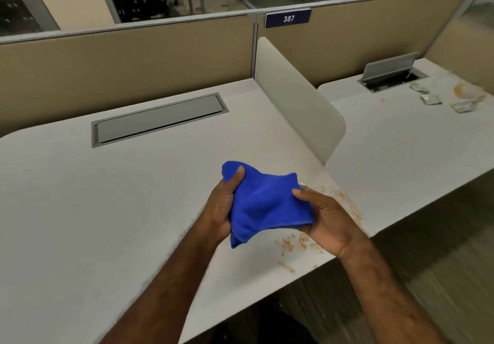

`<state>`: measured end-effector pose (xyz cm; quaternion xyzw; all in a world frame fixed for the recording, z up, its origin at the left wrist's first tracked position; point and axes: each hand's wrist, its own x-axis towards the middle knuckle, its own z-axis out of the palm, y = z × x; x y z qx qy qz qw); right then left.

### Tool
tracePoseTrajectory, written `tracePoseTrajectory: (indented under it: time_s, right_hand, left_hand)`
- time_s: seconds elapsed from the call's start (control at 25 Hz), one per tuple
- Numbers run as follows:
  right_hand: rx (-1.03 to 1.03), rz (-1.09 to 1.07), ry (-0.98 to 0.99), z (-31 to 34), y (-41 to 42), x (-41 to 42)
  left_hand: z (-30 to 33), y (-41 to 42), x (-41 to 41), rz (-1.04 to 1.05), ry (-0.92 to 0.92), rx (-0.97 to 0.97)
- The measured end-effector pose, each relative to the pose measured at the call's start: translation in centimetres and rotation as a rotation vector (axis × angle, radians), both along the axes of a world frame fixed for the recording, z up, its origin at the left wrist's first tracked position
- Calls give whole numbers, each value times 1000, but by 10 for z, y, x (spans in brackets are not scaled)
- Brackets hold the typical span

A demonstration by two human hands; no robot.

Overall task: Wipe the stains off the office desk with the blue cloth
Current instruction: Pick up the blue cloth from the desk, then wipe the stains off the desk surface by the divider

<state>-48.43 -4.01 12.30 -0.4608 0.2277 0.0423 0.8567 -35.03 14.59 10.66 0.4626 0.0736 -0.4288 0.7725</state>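
Both hands hold a folded blue cloth (pixel 263 202) above the white office desk (pixel 93 204). My left hand (pixel 223 204) grips its left side, thumb on top. My right hand (pixel 324 220) grips its right edge. Brownish stains (pixel 294 243) are smeared on the desk just under and to the right of the cloth, near the front right corner. More of the stain (pixel 347 202) runs along the desk's right edge behind my right hand.
A closed grey cable hatch (pixel 157 119) sits at the desk's back. A white divider panel (pixel 296 95) separates it from the neighbouring desk (pixel 401 140), which has an open hatch (pixel 390 72), wrappers (pixel 430 100) and a stain (pixel 462 89). Beige partitions (pixel 120 57) stand behind.
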Motion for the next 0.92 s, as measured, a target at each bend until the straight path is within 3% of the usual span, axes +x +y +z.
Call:
tracePoseTrajectory:
  time_s: [0.16, 0.36, 0.44, 0.52, 0.64, 0.8, 0.92]
  right_hand:
    - [126, 43, 25, -23, 4, -18]
    - [514, 104, -40, -21, 16, -21]
    - [543, 85, -20, -19, 17, -27]
    - [392, 83, 39, -20, 9, -34]
    - [44, 102, 139, -38, -9, -42]
    - [-610, 230, 171, -53, -18, -46]
    - [-855, 321, 129, -58, -20, -22]
  left_hand:
    - [33, -10, -32, 23, -225, 133]
    - [54, -14, -65, -175, -40, -140]
    - [46, -11, -74, -184, -24, -187]
    - [31, -4, -81, -121, -155, -55]
    - [9, 13, -98, 19, -379, 340]
    - [-44, 26, -127, 72, -462, 585]
    - [-68, 30, -125, 120, -564, 799]
